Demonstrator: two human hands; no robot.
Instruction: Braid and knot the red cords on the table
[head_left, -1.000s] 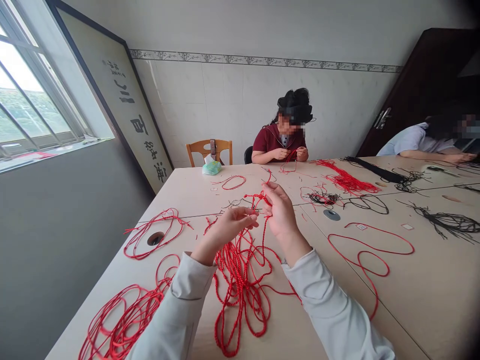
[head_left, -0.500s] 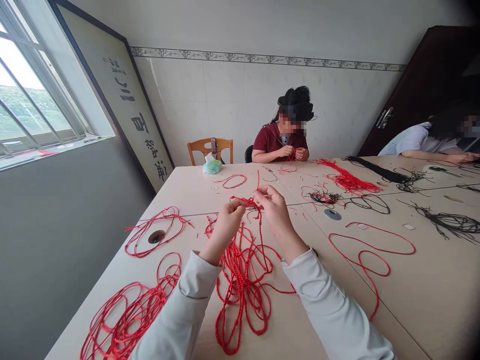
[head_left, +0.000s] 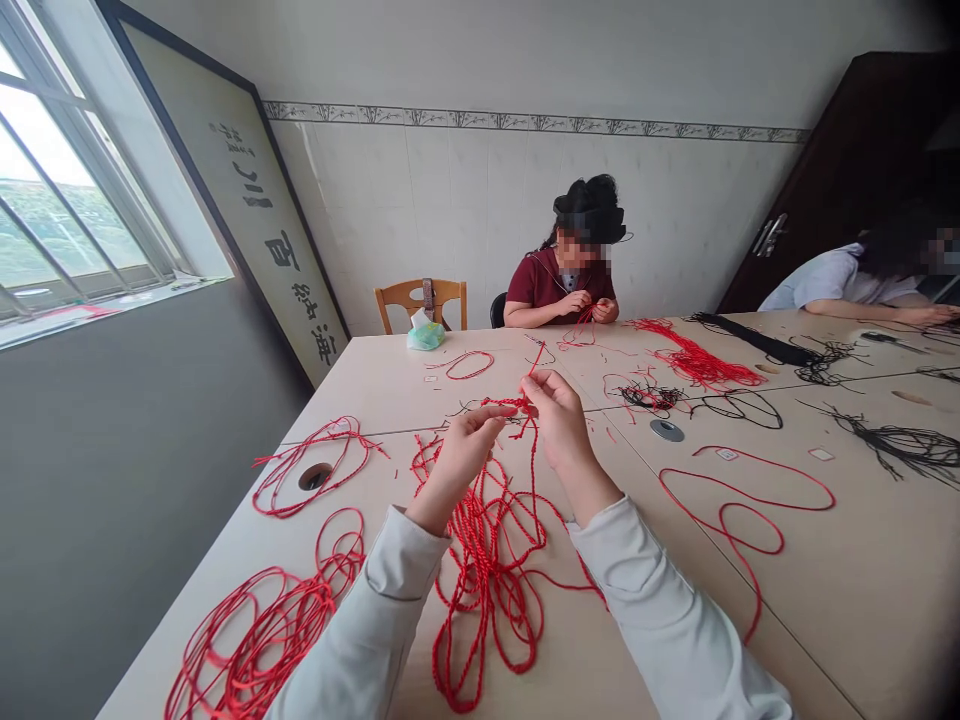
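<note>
Both my hands meet above the table, working on a red braided cord (head_left: 533,480) that hangs down toward a heap below. My left hand (head_left: 471,447) has its fingertips closed at the cord's knotted part, from the left. Thumb and fingers of my right hand (head_left: 556,415) pinch the cord beside the knot, and a thin red end (head_left: 536,355) sticks up above them. The exact knot is partly hidden by my fingers. Under my hands lies a large looped bundle of red twisted cord (head_left: 484,560).
Coiled red cord (head_left: 247,640) lies at the near left, with a smaller coil (head_left: 281,505) around a cable hole. To the right are a loose red cord (head_left: 757,505) and black cords (head_left: 907,445). Across the table a person (head_left: 562,275) handles red cord; another sits far right.
My hands have shifted slightly right with the knotted cord. The upright red end now leans to the right, and my left fingers have loosened from a tighter curl.
</note>
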